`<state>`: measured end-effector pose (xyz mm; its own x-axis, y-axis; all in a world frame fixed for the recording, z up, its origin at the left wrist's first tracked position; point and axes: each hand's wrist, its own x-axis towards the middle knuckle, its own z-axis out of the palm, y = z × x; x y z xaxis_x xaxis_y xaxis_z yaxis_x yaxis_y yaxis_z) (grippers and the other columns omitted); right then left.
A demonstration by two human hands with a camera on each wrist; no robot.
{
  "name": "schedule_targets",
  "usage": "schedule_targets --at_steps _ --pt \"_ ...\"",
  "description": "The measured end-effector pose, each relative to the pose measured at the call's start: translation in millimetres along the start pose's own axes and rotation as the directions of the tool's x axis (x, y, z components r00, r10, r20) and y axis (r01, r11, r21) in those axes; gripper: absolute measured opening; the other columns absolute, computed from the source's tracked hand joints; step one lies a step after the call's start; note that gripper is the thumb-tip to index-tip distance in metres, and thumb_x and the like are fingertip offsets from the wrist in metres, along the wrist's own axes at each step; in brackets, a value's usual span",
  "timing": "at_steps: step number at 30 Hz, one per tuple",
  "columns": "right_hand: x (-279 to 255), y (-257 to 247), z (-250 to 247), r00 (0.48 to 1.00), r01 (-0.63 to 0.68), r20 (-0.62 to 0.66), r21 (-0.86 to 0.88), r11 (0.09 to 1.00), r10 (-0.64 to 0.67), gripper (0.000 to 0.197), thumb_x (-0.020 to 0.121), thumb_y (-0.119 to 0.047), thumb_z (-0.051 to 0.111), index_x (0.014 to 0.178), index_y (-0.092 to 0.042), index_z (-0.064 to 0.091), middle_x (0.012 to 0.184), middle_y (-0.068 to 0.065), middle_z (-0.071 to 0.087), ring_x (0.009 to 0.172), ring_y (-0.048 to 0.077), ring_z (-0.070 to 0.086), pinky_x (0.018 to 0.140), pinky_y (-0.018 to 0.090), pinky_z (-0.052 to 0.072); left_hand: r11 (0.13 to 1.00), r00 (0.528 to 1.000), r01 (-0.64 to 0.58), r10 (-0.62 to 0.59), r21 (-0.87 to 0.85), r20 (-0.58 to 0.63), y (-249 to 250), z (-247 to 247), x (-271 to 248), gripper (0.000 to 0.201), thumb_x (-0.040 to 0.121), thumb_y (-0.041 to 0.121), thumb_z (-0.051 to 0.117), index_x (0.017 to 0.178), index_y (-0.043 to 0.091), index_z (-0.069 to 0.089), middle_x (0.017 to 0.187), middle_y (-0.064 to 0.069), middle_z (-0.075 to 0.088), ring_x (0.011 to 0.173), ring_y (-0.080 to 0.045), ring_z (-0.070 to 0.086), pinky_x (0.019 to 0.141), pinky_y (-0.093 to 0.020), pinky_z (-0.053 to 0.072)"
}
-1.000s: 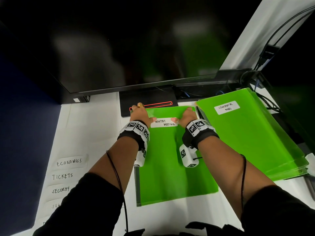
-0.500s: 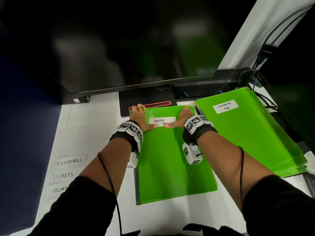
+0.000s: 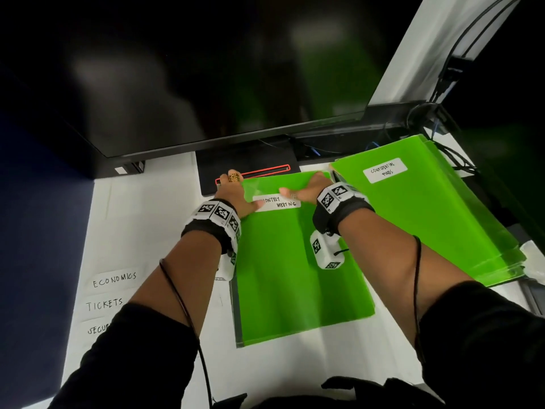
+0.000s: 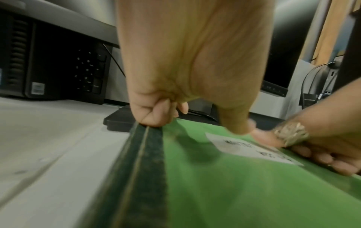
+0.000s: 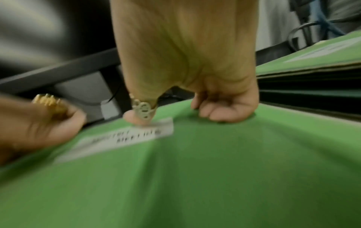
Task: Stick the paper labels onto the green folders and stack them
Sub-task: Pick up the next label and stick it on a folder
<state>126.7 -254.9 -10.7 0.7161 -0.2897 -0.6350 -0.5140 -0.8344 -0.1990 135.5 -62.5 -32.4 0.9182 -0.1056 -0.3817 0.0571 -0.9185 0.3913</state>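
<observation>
A green folder (image 3: 295,276) lies flat on the white desk in front of me. Near its top edge sits a white paper label (image 3: 283,203) reading "MONTHLY MEETING". My left hand (image 3: 244,190) is at the folder's top left corner. Its fingers are curled on the dark spine edge (image 4: 144,154) and its thumb presses the label's left end (image 4: 244,146). My right hand (image 3: 303,184) is at the top right corner. Its curled fingers (image 5: 220,114) rest on the folder, and its ringed thumb lies across the label's upper edge (image 5: 126,137). Neither hand holds anything.
A stack of green folders (image 3: 427,225) lies to the right, the top one labelled "CONFIDENTIAL FUNDS" (image 3: 385,170). Loose labels ECONOMICS (image 3: 115,280) and TICKETS (image 3: 104,304), and others below them, lie at the left. A dark monitor (image 3: 206,69) and its stand base (image 3: 250,160) stand just behind the folder, with cables (image 3: 442,134) at the back right.
Both hands have slid a little forward along the folder's top. The right thumb has moved left across the label, covering more of its upper edge. The folder has stayed put.
</observation>
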Motion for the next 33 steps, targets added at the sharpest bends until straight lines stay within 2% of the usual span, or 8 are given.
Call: schedule_targets --at_steps 2,4,9,14,20,23,28,33 --pt "-1.5 -1.7 8.9 0.996 0.026 -0.089 -0.021 0.999 -0.028 0.118 0.073 -0.072 0.056 0.147 0.003 0.005 0.153 0.019 0.024 0.138 0.034 0.033 0.110 0.041 0.032 0.998 0.999 0.037 -0.035 0.046 -0.027 8.2 2.1 -4.4 0.116 0.068 0.068 0.065 0.146 0.000 0.011 0.144 -0.021 0.023 0.133 -0.036 0.033 0.108 -0.041 0.038" --pt "-1.6 -1.8 12.2 0.991 0.032 -0.128 -0.029 0.999 -0.036 0.114 0.078 -0.066 0.056 0.147 0.005 0.000 0.153 0.020 0.022 0.138 0.034 0.031 0.108 0.039 0.033 0.996 0.995 0.066 -0.060 0.066 -0.084 16.1 3.3 -8.3 0.124 0.065 0.071 0.065 0.148 0.000 0.005 0.144 -0.021 0.024 0.135 -0.035 0.032 0.107 -0.039 0.037" --pt "6.6 0.3 7.8 0.991 0.041 -0.125 -0.006 0.999 -0.041 0.091 0.084 -0.053 0.060 0.144 0.001 0.020 0.140 0.017 0.045 0.126 0.033 0.047 0.097 0.038 0.043 0.987 0.991 0.120 -0.112 0.111 -0.070 27.2 4.1 -7.4 0.119 0.070 0.065 0.066 0.148 0.001 0.003 0.142 -0.019 0.027 0.130 -0.031 0.039 0.101 -0.033 0.042" --pt "9.3 2.9 6.8 0.987 0.060 -0.151 -0.011 0.998 -0.061 0.071 0.087 -0.046 0.061 0.135 0.000 0.034 0.133 0.016 0.051 0.122 0.033 0.051 0.094 0.038 0.043 0.982 0.986 0.164 -0.161 0.090 -0.044 28.2 -2.7 0.1 0.105 0.079 0.056 0.064 0.146 -0.003 0.009 0.139 -0.018 0.032 0.126 -0.031 0.043 0.098 -0.035 0.042" --pt "15.2 6.4 7.5 0.991 0.059 -0.124 -0.011 0.998 -0.060 0.080 0.087 -0.048 0.058 0.141 0.002 0.025 0.139 0.017 0.045 0.126 0.033 0.047 0.099 0.039 0.042 0.980 0.979 0.194 -0.190 0.050 -0.068 22.5 -5.2 3.2 0.078 0.082 0.037 0.068 0.137 -0.003 0.029 0.131 -0.017 0.043 0.119 -0.031 0.049 0.094 -0.037 0.045" --pt "13.7 9.2 7.6 0.993 0.066 -0.098 -0.015 0.998 -0.067 0.080 0.086 -0.052 0.057 0.139 0.002 0.032 0.142 0.016 0.040 0.128 0.032 0.044 0.102 0.038 0.040 0.978 0.978 0.205 -0.204 0.029 -0.053 21.6 -4.7 1.9 0.080 0.081 0.031 0.069 0.140 -0.003 0.026 0.134 -0.016 0.039 0.120 -0.031 0.048 0.093 -0.037 0.046" --pt "9.4 13.8 6.2 0.997 0.080 -0.005 -0.021 0.997 -0.080 0.095 0.078 -0.043 0.072 0.143 0.001 0.019 0.147 0.015 0.035 0.135 0.031 0.037 0.111 0.039 0.034 0.983 0.983 0.179 -0.176 0.040 -0.051 23.7 -1.4 -9.6 0.077 0.078 0.020 0.071 0.135 -0.003 0.025 0.132 -0.015 0.032 0.115 -0.029 0.050 0.076 -0.028 0.042" --pt "6.6 7.3 4.2 0.996 0.089 0.039 -0.068 0.994 -0.086 0.113 0.070 -0.061 0.070 0.145 0.000 0.011 0.150 0.017 0.028 0.136 0.034 0.034 0.111 0.044 0.033 0.985 0.990 0.131 -0.136 0.112 0.042 24.0 -7.4 -12.6 0.109 0.063 0.052 0.079 0.138 -0.002 0.021 0.132 -0.016 0.028 0.124 -0.031 0.040 0.101 -0.036 0.042"
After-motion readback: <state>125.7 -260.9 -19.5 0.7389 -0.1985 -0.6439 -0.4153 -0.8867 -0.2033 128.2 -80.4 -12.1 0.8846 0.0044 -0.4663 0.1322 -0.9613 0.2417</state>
